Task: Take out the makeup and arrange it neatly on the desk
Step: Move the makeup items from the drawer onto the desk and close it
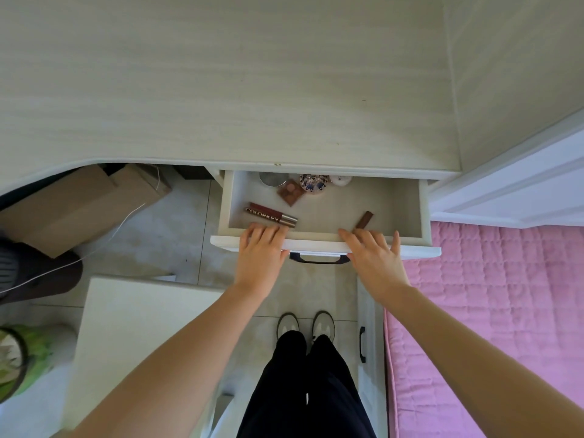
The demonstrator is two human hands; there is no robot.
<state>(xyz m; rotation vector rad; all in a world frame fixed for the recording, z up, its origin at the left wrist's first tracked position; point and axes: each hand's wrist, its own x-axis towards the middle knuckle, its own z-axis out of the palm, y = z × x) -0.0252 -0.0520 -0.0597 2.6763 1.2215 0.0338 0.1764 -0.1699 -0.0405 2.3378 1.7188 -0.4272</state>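
Both hands sit on the front edge of the open drawer (325, 240), fingers reaching over the rim into it. Left hand (260, 249): fingers fairly straight, lying flat on the rim, tips just touching the lip gloss tubes (271, 215); not pinching anything yet. Right hand (373, 252): fingers spread, nothing held, tips right beside the small brown stick (363, 220), prob. a lipstick or concealer.

All makeup is inside the drawer; none on the desk (221, 90) so far.

Handling, my guess:
- Gloss tubes: light, stiff plastic w/ smooth metallic caps, round so they'll roll. Pinch mid-barrel, thumb vs. fingers; lay them flat on the desk.
- Brown stick: v. light, squarish, tilted against the drawer's front wall. Pinch along its long sides.
- Farther back, eyeshadow palette (291, 191): flat, thin, pans look exposed, so fragile. Lift by edges, keep level.
- At the back wall: round silvery compact (273, 179), patterned round case (313, 184), small white item (341, 180), partly hidden under the desk edge. Smooth, maybe slippery; grip around the rim.
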